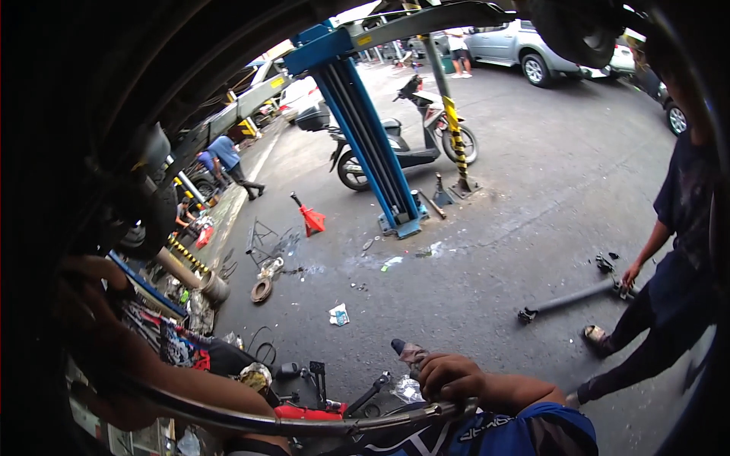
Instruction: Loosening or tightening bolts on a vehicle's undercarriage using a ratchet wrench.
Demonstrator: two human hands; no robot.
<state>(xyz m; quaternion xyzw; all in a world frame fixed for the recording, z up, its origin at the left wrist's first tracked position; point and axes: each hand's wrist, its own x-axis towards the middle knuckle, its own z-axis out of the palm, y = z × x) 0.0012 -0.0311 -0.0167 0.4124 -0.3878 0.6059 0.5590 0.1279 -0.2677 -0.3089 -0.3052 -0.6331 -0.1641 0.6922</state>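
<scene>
My right hand [450, 375] is near the lower middle, its fingers curled. A greyish, dark-tipped piece [408, 354] sticks out beside them; I cannot make out whether it is a wrapped thumb or something held. A shiny curved bar [296, 422] crosses the lower edge, passing in front of my left forearm [182, 376] and ending near the right hand; whether that hand touches it is unclear. My left hand [97, 267] is raised at the dim far left, its fingers hidden in shadow. At right, a co-worker's hand [630, 277] touches a grey drive shaft [574, 302] on the ground.
A vehicle's dark underside hangs overhead. Ahead stand a blue lift post [365, 137], a scooter [411, 152], a red jack stand [310, 219] and a striped post [456, 144]. A rusty ring [261, 289] and several tools lie on the floor. Other people work at left.
</scene>
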